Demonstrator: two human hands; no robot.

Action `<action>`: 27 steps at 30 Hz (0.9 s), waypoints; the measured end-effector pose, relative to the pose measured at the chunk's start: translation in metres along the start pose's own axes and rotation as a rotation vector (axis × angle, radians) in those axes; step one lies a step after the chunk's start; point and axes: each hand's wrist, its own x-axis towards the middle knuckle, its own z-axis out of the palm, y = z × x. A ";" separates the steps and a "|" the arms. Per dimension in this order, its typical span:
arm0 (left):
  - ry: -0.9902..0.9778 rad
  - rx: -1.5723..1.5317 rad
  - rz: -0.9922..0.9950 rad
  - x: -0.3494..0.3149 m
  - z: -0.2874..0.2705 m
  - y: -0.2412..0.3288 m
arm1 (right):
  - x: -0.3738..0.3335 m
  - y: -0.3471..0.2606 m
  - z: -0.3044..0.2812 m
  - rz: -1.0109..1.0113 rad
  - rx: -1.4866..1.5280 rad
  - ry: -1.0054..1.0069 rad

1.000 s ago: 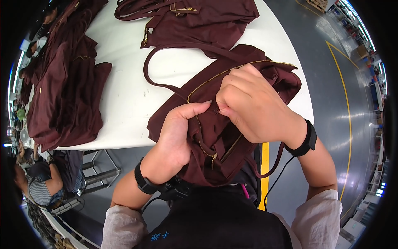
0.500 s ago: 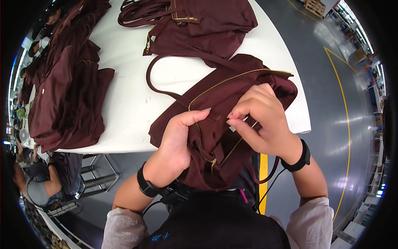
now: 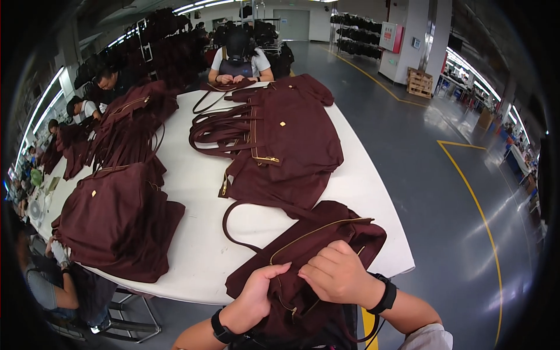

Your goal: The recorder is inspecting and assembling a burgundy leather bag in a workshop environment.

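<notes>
From where I'm standing, the maroon bag [image 3: 306,251] is lying across the near edge of the desk [image 3: 198,233], its zip [image 3: 309,233] gaping, probably so its inside is facing upward. The left hand [image 3: 256,297] is clasping its side between thumb and hidden fingers, seemingly steadying it, while the right hand [image 3: 337,271] is curling inward just beside that thumb, pinching I can't tell what. Beyond, a heap of similar bags [image 3: 297,134] is resting, apparently out of the hands' way.
</notes>
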 end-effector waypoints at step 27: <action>-0.282 -0.135 0.324 0.008 -0.007 0.063 | -0.023 -0.027 0.001 0.588 0.651 -0.021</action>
